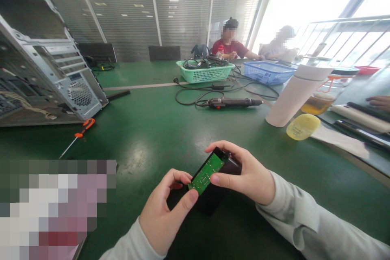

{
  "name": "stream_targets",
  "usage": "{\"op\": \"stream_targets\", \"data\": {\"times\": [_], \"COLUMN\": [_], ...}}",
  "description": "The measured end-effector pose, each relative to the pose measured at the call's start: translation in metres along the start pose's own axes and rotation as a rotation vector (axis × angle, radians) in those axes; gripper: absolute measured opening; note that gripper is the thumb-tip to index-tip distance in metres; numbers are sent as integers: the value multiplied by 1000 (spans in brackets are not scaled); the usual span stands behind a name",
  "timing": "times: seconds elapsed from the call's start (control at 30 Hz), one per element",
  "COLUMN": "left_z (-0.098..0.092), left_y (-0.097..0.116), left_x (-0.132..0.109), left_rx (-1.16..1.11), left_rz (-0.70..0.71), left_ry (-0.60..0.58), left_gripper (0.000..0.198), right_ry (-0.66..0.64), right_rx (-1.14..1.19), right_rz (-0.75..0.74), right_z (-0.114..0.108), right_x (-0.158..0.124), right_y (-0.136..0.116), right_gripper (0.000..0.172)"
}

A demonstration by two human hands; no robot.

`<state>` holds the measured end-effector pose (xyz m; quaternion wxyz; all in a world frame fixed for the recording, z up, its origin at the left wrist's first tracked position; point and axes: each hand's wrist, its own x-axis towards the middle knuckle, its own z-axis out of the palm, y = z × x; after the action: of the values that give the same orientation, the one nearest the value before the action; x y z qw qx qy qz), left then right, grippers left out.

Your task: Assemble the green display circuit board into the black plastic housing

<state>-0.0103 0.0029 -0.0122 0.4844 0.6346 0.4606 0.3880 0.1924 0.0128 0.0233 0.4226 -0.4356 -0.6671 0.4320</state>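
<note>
A green circuit board (pixel 207 174) lies along a small black plastic housing (pixel 233 165), tilted up in front of me over the table. My left hand (pixel 170 203) pinches the board's near lower end between thumb and fingers. Around the black housing wraps my right hand (pixel 243 170), its thumb pressing on the board's right edge. Solder points dot the visible face of the board. Its other side is hidden. Beneath both hands the tabletop is in dark shadow.
On the left stand an open metal computer case (pixel 57 61) and an orange-handled screwdriver (pixel 79 133). Beyond my hands lie a black electric screwdriver (pixel 234 102), a green basket of cables (pixel 204 74) and a blue basket (pixel 268 74). A white tumbler (pixel 294 95) stands right; people sit behind.
</note>
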Motion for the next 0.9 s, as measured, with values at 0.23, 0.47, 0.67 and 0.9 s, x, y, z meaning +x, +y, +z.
{"op": "stream_targets", "data": {"times": [0.23,0.47,0.67,0.9], "left_z": [5,8,8,0], "left_y": [6,16,11,10], "left_x": [-1,-2,-4,0], "left_rx": [-77,-184,-149,-163], "left_rz": [-17,-110,-111,-175], "left_ry": [40,136,130,181], "left_gripper": [22,23,17,32], "right_ry": [1,-50,-122,-140], "right_rx": [-40,40,11,32], "right_rz": [40,147,228,242], "right_z": [1,9,7,1], "right_x": [1,3,3,4], "right_y": [5,22,16,12], "right_gripper": [45,55,55,55]}}
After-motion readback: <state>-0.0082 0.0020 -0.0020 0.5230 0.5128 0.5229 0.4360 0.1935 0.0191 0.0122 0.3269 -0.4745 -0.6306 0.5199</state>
